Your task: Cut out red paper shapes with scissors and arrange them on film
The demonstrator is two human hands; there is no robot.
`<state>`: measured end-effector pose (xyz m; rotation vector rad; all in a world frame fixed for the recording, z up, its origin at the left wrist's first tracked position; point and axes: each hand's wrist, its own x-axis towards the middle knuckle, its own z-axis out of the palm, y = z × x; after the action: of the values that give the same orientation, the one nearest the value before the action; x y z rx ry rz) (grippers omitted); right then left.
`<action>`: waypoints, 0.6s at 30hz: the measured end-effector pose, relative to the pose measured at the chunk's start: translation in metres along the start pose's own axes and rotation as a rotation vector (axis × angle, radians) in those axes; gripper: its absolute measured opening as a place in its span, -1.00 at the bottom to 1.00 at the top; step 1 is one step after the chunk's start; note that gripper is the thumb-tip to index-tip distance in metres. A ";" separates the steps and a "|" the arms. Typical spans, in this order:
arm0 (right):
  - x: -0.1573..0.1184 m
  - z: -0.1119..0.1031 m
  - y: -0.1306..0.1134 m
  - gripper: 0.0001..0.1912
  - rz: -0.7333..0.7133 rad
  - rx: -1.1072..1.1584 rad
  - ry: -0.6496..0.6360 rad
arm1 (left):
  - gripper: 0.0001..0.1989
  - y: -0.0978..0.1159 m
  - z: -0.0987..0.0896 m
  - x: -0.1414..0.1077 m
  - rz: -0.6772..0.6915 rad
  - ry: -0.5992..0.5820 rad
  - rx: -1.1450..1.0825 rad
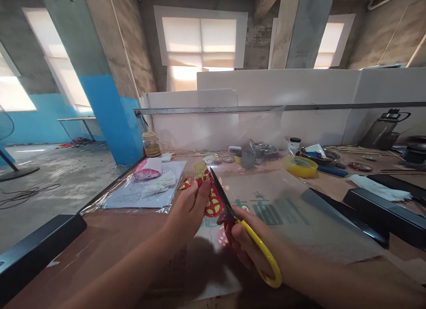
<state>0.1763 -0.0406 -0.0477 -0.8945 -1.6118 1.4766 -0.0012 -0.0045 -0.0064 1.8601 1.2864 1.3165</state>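
Note:
My left hand [191, 205] pinches a red and yellow paper cutout [214, 204] above the middle of the table. In my right hand [248, 238] is a pair of scissors [260, 251] with yellow handles and dark blades. The blades point up and away, along the right side of the cutout; I cannot tell whether they touch it. A sheet of clear plastic with green lettering [266, 211] lies beneath both hands. Part of a pinkish patterned piece [222, 236] shows below the cutout, near my right fingers.
Drawing sheets [126, 198] lie at the left. Along the back stand a woven-covered jar [151, 144], a roll of yellow tape [301, 167], a dark bowl [328, 157] and a dark bottle [379, 130]. Black bars [389, 213] [43, 244] flank the work area.

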 end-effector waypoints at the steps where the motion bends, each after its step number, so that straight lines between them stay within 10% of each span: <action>1: 0.001 0.001 -0.001 -0.28 0.018 0.033 0.010 | -0.53 -0.001 0.000 0.000 -0.008 0.000 -0.010; 18: 0.015 0.000 -0.003 -0.44 0.338 0.207 -0.016 | -0.53 0.014 -0.016 0.005 0.073 0.128 0.091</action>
<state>0.1693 -0.0277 -0.0436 -1.0732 -1.3333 1.8478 -0.0100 -0.0074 0.0133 1.9278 1.3760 1.4576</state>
